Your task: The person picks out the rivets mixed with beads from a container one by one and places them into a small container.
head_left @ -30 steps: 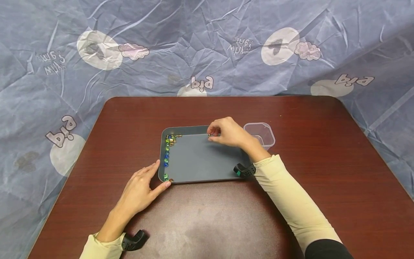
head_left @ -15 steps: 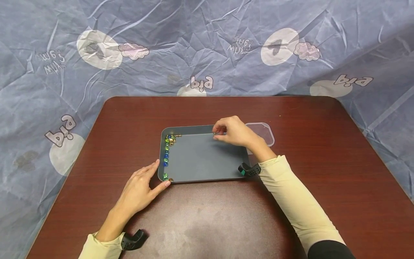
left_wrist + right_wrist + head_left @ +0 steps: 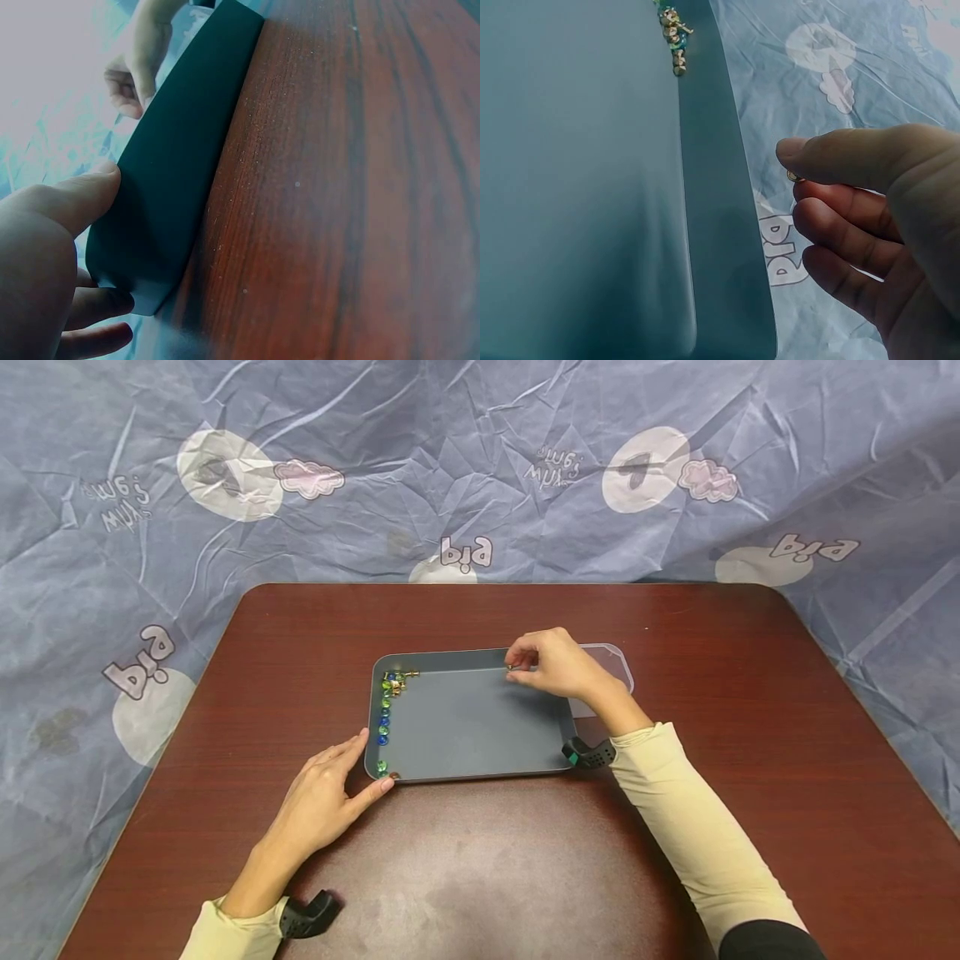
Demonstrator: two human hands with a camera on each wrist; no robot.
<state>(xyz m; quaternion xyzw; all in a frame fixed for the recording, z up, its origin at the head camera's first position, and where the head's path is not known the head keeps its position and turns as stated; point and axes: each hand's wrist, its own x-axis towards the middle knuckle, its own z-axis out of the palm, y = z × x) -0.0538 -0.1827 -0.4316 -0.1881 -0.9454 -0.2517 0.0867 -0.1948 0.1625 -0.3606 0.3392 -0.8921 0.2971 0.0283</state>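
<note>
In the head view, my left hand (image 3: 318, 806) rests at the near left corner of a grey tray (image 3: 480, 727), fingers straight, thumb against the front wall. The left wrist view shows the thumb (image 3: 90, 187) touching the tray's outer side. Over the tray's far right part, my right hand (image 3: 558, 664) pinches a small gold-coloured metal piece (image 3: 795, 176) between thumb and fingertips; most of it is hidden. Green and blue glass marbles (image 3: 384, 722) line the tray's left wall. Several gold-coloured metal pieces (image 3: 399, 685) lie among marbles in the far left corner.
A clear plastic box (image 3: 611, 664) stands right of the tray, partly hidden behind my right hand and wrist. The brown wooden table (image 3: 712, 693) carries everything. A patterned blue-grey cloth (image 3: 480, 468) hangs behind its far edge.
My right hand has moved to the right along the tray's far side, with the small gold-coloured piece pinched in it. The left hand has stayed at its corner.
</note>
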